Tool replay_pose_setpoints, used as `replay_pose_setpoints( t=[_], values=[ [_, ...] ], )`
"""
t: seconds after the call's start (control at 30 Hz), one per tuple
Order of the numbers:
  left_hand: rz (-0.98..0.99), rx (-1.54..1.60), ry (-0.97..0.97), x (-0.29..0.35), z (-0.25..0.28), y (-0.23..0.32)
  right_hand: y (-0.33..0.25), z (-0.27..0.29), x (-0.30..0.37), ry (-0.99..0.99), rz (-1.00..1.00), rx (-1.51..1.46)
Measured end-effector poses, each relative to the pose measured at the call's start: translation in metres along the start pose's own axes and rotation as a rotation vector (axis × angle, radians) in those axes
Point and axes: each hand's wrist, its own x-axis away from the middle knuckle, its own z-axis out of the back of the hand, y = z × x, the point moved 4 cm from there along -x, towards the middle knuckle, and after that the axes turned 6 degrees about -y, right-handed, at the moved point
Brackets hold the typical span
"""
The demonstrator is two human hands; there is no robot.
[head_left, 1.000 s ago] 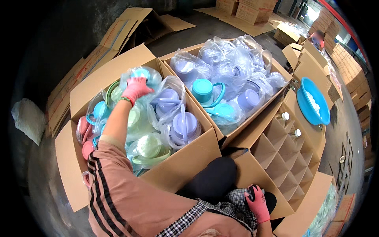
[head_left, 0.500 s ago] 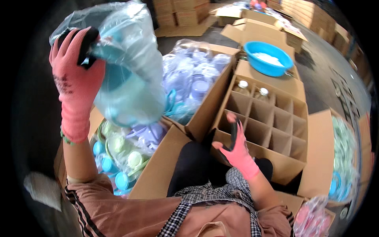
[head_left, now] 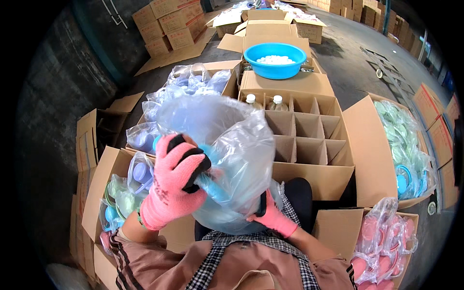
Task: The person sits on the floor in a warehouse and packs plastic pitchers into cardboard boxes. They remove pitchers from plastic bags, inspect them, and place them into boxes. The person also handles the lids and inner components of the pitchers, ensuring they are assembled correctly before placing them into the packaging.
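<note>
My left hand (head_left: pixel 175 180), in a pink glove with black fingertips, grips the top of a clear plastic bag (head_left: pixel 227 145) holding a pale blue plastic item. My right hand (head_left: pixel 272 216), also pink-gloved, supports the bag from below at its right side. The bag hangs in front of my chest, above my lap. Directly behind it stands a cardboard box with dividers (head_left: pixel 309 140), with two capped bottles (head_left: pixel 263 101) in its far cells.
A blue basin (head_left: pixel 275 60) of white caps sits beyond the divided box. Boxes of bagged plastic ware stand at left (head_left: pixel 125 193), far left (head_left: pixel 193 82), right (head_left: pixel 406 145) and lower right (head_left: pixel 382 241). Stacked cartons line the back.
The bag came down from high at my left to in front of my chest. My right hand left the divided box and now holds the bag's underside.
</note>
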Motion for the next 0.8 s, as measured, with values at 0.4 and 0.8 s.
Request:
replay_pose_setpoints(
  t=[0.4,0.8],
  values=[
    [0.765,0.731,-0.017,0.249,-0.14,-0.016,-0.011,0.032,-0.022,0.081,-0.042,-0.858],
    [0.947,1.292,0.549,0.249,-0.143,-0.086,-0.003,-0.001,0.04,-0.338,-0.169,0.341]
  ],
)
